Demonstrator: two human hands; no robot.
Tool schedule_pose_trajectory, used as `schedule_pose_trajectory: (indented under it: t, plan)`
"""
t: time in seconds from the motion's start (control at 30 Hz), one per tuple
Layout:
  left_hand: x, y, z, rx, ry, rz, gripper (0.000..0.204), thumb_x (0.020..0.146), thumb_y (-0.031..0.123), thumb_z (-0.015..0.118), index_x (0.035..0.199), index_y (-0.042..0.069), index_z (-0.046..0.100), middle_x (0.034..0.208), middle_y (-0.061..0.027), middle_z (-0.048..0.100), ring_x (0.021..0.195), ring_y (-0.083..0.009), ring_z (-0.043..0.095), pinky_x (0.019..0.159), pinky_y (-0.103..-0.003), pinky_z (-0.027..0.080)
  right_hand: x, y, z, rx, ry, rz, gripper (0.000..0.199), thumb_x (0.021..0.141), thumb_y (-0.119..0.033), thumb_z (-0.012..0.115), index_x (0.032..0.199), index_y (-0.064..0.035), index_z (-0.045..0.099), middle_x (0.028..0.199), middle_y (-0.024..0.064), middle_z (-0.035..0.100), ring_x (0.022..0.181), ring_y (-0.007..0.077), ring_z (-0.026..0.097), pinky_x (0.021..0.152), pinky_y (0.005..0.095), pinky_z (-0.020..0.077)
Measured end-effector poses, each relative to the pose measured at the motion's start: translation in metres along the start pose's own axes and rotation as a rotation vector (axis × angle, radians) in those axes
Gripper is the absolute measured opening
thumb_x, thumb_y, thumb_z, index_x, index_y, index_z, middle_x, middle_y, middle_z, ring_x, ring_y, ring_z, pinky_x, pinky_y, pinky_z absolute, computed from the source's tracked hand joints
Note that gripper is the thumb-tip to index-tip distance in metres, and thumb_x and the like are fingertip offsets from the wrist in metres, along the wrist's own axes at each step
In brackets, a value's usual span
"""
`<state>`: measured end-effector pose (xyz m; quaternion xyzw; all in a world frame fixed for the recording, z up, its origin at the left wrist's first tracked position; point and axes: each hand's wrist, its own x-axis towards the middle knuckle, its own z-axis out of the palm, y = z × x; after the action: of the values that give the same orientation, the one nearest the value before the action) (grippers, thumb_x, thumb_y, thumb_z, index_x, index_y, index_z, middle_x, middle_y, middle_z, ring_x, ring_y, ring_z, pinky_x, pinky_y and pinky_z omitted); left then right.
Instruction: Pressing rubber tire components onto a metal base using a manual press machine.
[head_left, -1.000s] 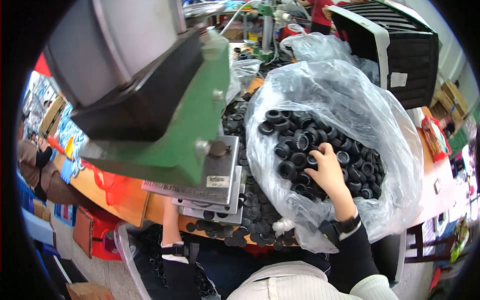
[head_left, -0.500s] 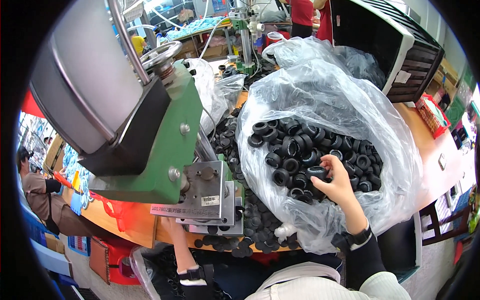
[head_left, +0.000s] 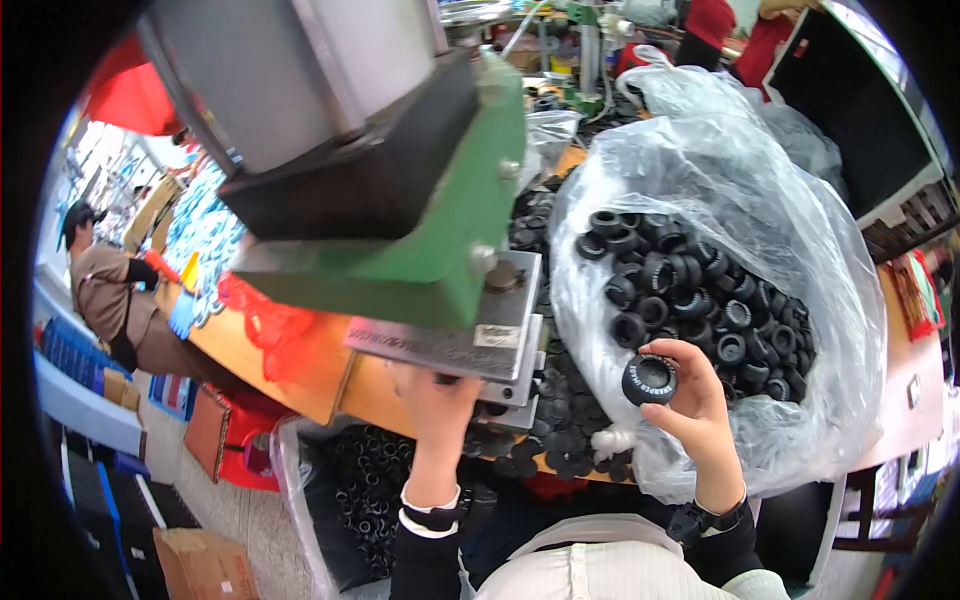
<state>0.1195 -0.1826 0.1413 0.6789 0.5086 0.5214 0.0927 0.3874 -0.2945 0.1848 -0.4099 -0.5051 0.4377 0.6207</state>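
Fingertips of the right hand [head_left: 700, 415] are closed on a black rubber ring [head_left: 649, 379], held face-up at the near edge of the clear bag [head_left: 800, 260] of like rings [head_left: 700, 290]. The ring lies just left of that grip, its round face turned upward, no long axis to speak of. The press plate [head_left: 470, 335] lies further left; the left hand [head_left: 440, 400] is nearer to it, reaching up beneath it, and whether that grip is closed cannot be told. A small pale rectangular label [head_left: 497, 336] is seen on the plate's near edge. Pale lettering runs round the ring's face. More rings [head_left: 560, 440] are heaped on the surface [head_left: 290, 370] between the hands.
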Motion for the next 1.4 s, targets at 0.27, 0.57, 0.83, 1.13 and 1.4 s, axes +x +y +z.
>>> schedule_pose_trajectory:
  t: [0.27,0.57,0.83,1.13,1.4]
  plan:
    - [-0.067,-0.026,-0.043,-0.125,0.256,-0.164,0.051,0.065,0.005,0.077,0.112,-0.001,0.060,0.114,-0.0143,0.063,0.111,-0.0296,0.056,0.099,-0.039,0.041,0.049,0.058,0.104,-0.355,-0.247,-0.262,0.054,0.080,-0.008,0.072,0.126,0.0007,0.046,0.121,0.0202,0.054,0.111,0.0366,0.054,0.092,0.0395,0.0456]
    - [-0.109,-0.111,-0.084,0.329,0.200,-0.355,0.076,0.079,0.023,0.075,0.139,-0.004,0.037,0.141,-0.0245,0.040,0.133,-0.0395,0.033,0.111,-0.044,0.024,0.074,0.044,0.117,-0.423,-0.225,-0.344,0.025,0.077,-0.010,0.071,0.100,-0.0014,0.064,0.091,0.0166,0.065,0.085,0.0366,0.061,0.075,0.0400,0.0494]
    - [0.002,-0.150,-0.012,0.054,-0.559,-0.173,0.034,0.097,0.026,0.043,0.123,0.015,0.062,0.140,0.0010,0.050,0.133,-0.0299,0.039,0.108,-0.048,0.025,0.020,0.015,0.037,-0.711,0.027,-0.211,0.059,0.076,-0.003,0.072,0.131,0.0009,0.049,0.137,0.0202,0.048,0.127,0.0331,0.045,0.108,0.0393,0.0320]
    - [-0.009,-0.159,0.015,-0.022,-0.420,-0.223,0.039,0.098,0.044,0.043,0.122,0.023,0.064,0.135,0.0038,0.055,0.137,-0.0196,0.034,0.112,-0.045,0.016,0.016,0.084,-0.152,-1.465,-0.129,0.055,0.046,0.076,-0.010,0.071,0.118,-0.0034,0.054,0.135,0.0179,0.040,0.124,0.0354,0.041,0.104,0.0406,0.0337]
    - [-0.016,-0.178,0.031,-0.088,-0.295,-0.196,0.036,0.101,0.034,0.040,0.127,0.018,0.059,0.134,-0.0063,0.054,0.134,-0.0226,0.038,0.111,-0.047,0.018,0.028,0.062,-0.155,-1.231,0.221,0.105,0.031,0.079,-0.010,0.075,0.100,-0.0007,0.054,0.092,0.0058,0.055,0.086,0.0152,0.052,0.080,0.0266,0.0430]
